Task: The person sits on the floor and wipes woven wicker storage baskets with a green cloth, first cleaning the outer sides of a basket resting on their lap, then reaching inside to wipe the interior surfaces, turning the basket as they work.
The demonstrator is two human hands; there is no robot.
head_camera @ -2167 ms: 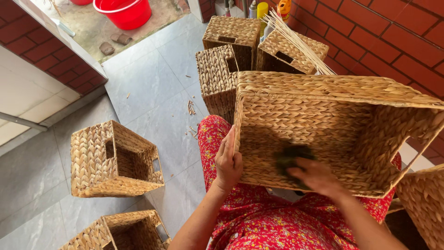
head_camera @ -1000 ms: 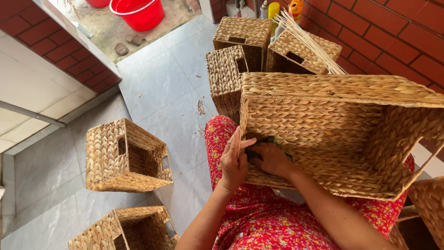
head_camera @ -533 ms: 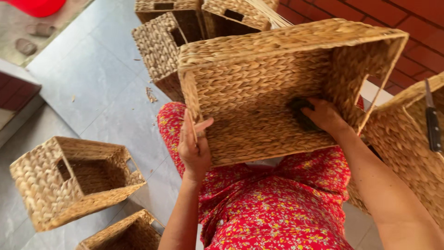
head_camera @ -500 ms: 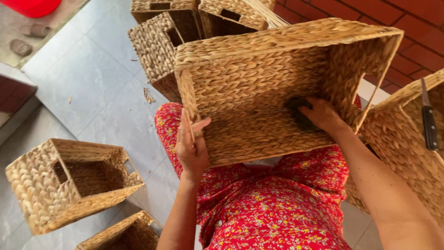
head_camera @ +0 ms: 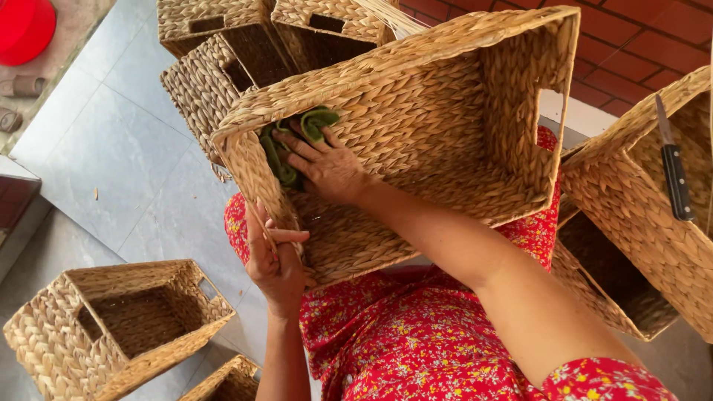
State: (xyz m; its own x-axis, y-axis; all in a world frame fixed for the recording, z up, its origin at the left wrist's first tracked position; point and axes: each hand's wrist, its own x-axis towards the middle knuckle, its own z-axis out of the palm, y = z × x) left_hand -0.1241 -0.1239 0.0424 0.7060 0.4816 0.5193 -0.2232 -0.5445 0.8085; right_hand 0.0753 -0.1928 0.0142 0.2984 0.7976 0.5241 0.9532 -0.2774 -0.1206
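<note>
At the far left a red tub (head_camera: 24,28) sits on a rough slab, cut off by the frame edge. Near left, a small woven basket (head_camera: 111,327) stands open on the grey tiled floor (head_camera: 126,148), a handle slot cut into its near wall; the rim of another small one (head_camera: 226,380) peeks in just beside it at the bottom edge.

The left hand (head_camera: 275,256) grips the near left wall of the big basket (head_camera: 445,126), fingers curled over its edge and thumb pressed on the outside. This basket is rectangular, made of thick braided straw-coloured fibre in a herringbone pattern, with a rolled rim and a rectangular handle hole in its right wall. It rests tilted on the person's lap, over a red flowered dress (head_camera: 416,341), its opening turned toward the camera.

The right hand (head_camera: 323,163) reaches inside it, palm down and fingers spread, pressing a green cloth (head_camera: 286,145) against the inner left wall, near the rim. The cloth is bunched and folded, partly hidden under the fingers.

Behind, at the far middle, three more baskets (head_camera: 223,44) are stacked close together against a red brick wall (head_camera: 639,44).

On the right, another large basket (head_camera: 646,200) leans just beside the held one, and a knife (head_camera: 674,171) with a dark handle lies on its upturned side.
</note>
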